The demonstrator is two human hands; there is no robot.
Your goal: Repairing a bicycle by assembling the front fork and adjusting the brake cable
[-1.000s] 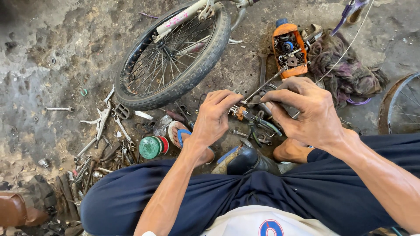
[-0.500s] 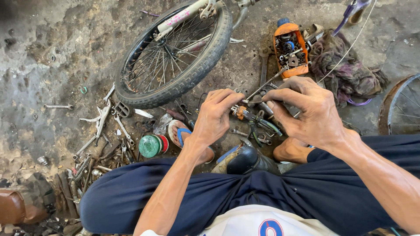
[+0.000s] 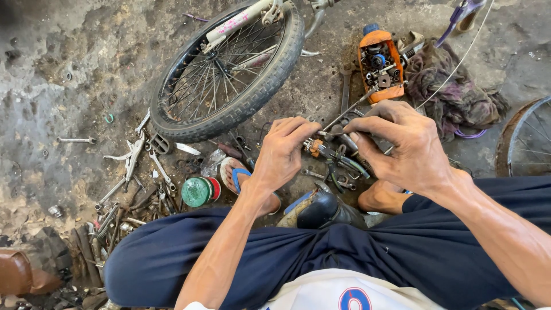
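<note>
Pinching a small metal part (image 3: pixel 324 143), both hands (image 3: pixel 344 152) stay closed, tools (image 3: pixel 132 172) crowding around

both hands meet over the dirt floor (image 3: pixel 69 51): left hand (image 3: pixel 284 152) and right hand (image 3: pixel 410 149) pinch a small metal part (image 3: pixel 324 148) between fingertips, bicycle wheel (image 3: pixel 229 69) just beyond.

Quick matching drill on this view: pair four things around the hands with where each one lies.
Things:
1. bicycle wheel
2. orange parts box
3. green tin
4. purple rag

Places:
A. right of the orange box
B. beside the sandalled foot, by the scattered wrenches
C. top centre, left of the orange box
D. above the right hand, full of small parts

Pairs: 1-C, 2-D, 3-B, 4-A
</note>
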